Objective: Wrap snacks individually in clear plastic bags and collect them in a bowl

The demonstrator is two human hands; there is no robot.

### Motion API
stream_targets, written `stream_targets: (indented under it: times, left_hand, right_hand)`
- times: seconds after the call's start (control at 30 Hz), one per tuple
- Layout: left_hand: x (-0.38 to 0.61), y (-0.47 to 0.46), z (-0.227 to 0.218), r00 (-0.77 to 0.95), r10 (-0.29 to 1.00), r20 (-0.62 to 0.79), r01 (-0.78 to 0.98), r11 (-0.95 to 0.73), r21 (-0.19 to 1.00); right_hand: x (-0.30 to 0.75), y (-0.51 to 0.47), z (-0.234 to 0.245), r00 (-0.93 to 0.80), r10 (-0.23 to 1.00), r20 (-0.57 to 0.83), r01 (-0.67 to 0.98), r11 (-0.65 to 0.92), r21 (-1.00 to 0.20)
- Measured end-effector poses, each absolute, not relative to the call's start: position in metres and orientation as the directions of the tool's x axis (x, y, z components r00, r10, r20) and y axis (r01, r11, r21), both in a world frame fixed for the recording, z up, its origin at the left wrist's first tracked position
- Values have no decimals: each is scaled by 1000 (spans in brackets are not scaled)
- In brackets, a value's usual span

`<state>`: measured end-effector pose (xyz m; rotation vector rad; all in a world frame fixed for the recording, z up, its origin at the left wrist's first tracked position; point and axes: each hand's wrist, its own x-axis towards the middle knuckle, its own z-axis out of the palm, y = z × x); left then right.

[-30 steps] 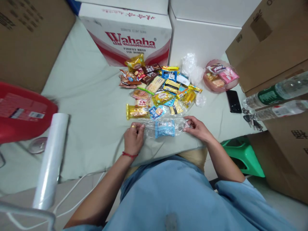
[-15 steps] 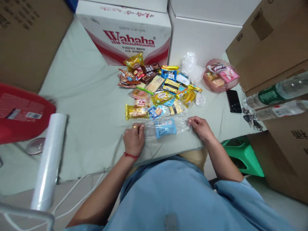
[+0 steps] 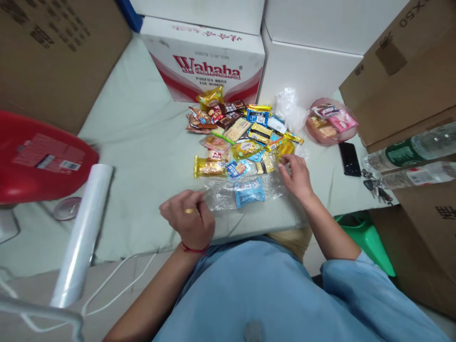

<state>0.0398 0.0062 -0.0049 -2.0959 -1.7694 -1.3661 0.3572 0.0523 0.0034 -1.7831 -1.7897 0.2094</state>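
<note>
A clear plastic bag (image 3: pixel 228 197) lies on the pale green cloth (image 3: pixel 142 156) near its front edge, with a blue snack packet (image 3: pixel 250 191) inside. My left hand (image 3: pixel 188 219) is closed in a pinch at the bag's left end. My right hand (image 3: pixel 298 176) is off the bag and rests at the near right edge of the snack pile (image 3: pixel 235 137). Its fingers stretch toward a yellow packet (image 3: pixel 285 148) and hold nothing I can see.
A Wahaha carton (image 3: pixel 210 66) and a white box (image 3: pixel 309 66) stand behind the pile, with cardboard boxes on both sides. A pink bowl (image 3: pixel 322 138), phone (image 3: pixel 349 159), keys (image 3: pixel 375 187) and water bottles (image 3: pixel 409 152) lie right. A plastic roll (image 3: pixel 83 232) and a red stool (image 3: pixel 39 161) sit left.
My right hand let go of the bag's right end and moved up to the snack pile. My left hand drew back toward me and to the left. The view shifted slightly.
</note>
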Motion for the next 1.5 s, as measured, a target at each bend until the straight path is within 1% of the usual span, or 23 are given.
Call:
stream_targets:
  times: [0.03, 0.07, 0.1, 0.17, 0.23, 0.3, 0.37, 0.4, 0.43, 0.5, 0.57, 0.63, 0.77, 0.87, 0.97, 1.03, 1.1, 1.17, 1.23, 1.3, 1.37, 1.43, 1.5]
  left_hand:
    - [45, 1, -2, 51, 733, 679, 799, -438, 413]
    - [52, -4, 0, 177, 717, 674, 759, -536, 370]
    - [59, -6, 0, 300, 707, 640, 716, -610, 338]
    - [75, -6, -4, 478, 716, 509, 680, -669, 301]
    - [88, -1, -11, 552, 747, 371, 709, -654, 263]
    - [95, 4, -19, 568, 772, 285, 741, -631, 230]
    - [97, 5, -25, 566, 782, 262, 757, -618, 211]
    - [97, 5, -27, 564, 783, 262, 760, -616, 207]
    - [96, 4, -29, 562, 783, 266, 760, -616, 206]
    - [95, 1, -30, 558, 784, 273, 760, -615, 210]
    - [94, -1, -32, 553, 784, 284, 759, -614, 216]
    - [95, -2, -33, 551, 782, 292, 756, -615, 222]
    - [96, -1, -36, 538, 784, 308, 760, -610, 225]
    - [96, -1, -37, 534, 781, 324, 764, -610, 211]
    - [96, -2, -37, 539, 787, 302, 769, -605, 205]
    - [96, -3, -36, 536, 794, 287, 774, -598, 210]
    - [97, -3, -36, 527, 803, 279, 775, -589, 229]
    - [97, -3, -36, 520, 811, 269, 773, -581, 255]
    - [98, -3, -36, 516, 816, 261, 771, -575, 276]
    - [99, -4, -36, 511, 820, 257, 767, -570, 294]
    - [100, -3, -37, 505, 826, 250, 760, -563, 324]
    - [99, -1, -38, 498, 834, 237, 750, -551, 365]
    - [94, 2, -38, 508, 832, 224, 722, -553, 416]
  right_hand:
    - [350, 64, 6, -14, 956, 293, 871, 156, -466]
    - [341, 76, 8, -100, 955, 279, 878, 217, -427]
    - [332, 87, 9, -174, 950, 259, 879, 268, -393]
    - [313, 108, 9, -282, 939, 196, 881, 335, -335]
    - [298, 125, 9, -348, 932, 103, 888, 363, -283]
    - [289, 136, 11, -390, 921, 6, 888, 379, -260]
    - [288, 139, 14, -445, 894, -46, 861, 414, -295]
    - [290, 138, 16, -477, 878, -38, 836, 440, -328]
    - [292, 134, 20, -507, 862, -4, 806, 472, -358]
    - [299, 122, 27, -554, 824, 114, 739, 551, -388]
    - [306, 108, 35, -583, 781, 224, 687, 621, -378]
    - [309, 100, 39, -586, 768, 256, 683, 639, -353]
    - [302, 112, 31, -553, 819, 156, 763, 572, -299]
    - [288, 136, 18, -611, 787, 84, 735, 603, -310]
    - [276, 156, 10, -648, 761, 28, 709, 616, -343]
    - [274, 164, 12, -668, 744, -9, 696, 620, -362]
    - [276, 163, 21, -702, 712, -14, 665, 649, -369]
    - [281, 152, 36, -736, 677, 5, 632, 689, -356]
    - [284, 131, 52, -745, 667, 0, 633, 706, -318]
    - [287, 103, 62, -729, 682, -61, 671, 694, -262]
    - [291, 74, 61, -716, 682, -147, 696, 683, -221]
    - [295, 49, 50, -712, 677, -190, 702, 673, -232]
    - [301, 32, 35, -697, 696, -172, 711, 639, -294]
